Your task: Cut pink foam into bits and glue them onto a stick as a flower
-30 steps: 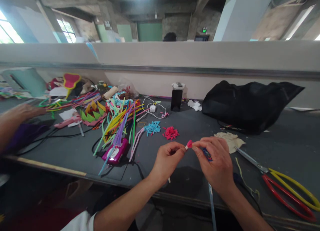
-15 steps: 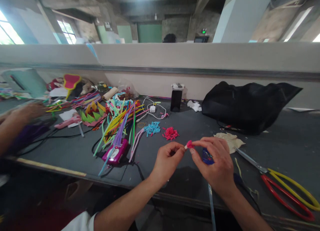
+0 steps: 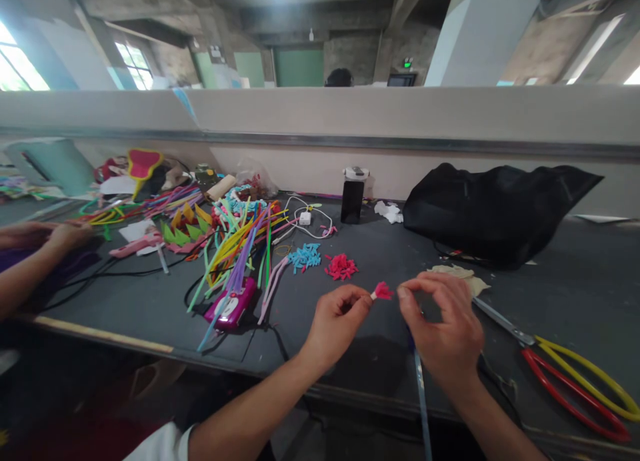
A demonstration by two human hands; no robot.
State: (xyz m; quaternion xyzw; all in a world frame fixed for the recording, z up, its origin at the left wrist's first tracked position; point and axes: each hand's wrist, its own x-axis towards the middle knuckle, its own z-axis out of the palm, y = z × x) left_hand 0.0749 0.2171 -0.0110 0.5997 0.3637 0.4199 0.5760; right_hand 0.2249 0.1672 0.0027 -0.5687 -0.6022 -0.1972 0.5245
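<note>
My left hand [image 3: 343, 318] pinches the pale stem of a small pink flower-like piece [image 3: 383, 290], its frilled end pointing right. Just right of it, apart from the piece, is my right hand [image 3: 445, 328], thumb and forefinger pressed together in a ring; whatever they may hold is too small to make out. A pile of short pink pieces [image 3: 341, 266] lies beyond my left hand. Beside that pile is a heap of short blue pieces [image 3: 304, 256]. Large scissors [image 3: 525, 339] with red and yellow handles lie right of my right hand.
Fuzzy craft stems [image 3: 240, 248] spread over a magenta device [image 3: 233, 304]. A black bag [image 3: 490, 211], a dark upright phone-like object [image 3: 353, 200], a white charger [image 3: 305, 218] and a pink glue gun [image 3: 137, 243] are on the table. A co-worker's hands [image 3: 70, 234] are at left.
My right hand has moved right, off the pink piece, its fingers closing into a pinch. The piece's pink end now looks more spread. The co-worker's hands have shifted.
</note>
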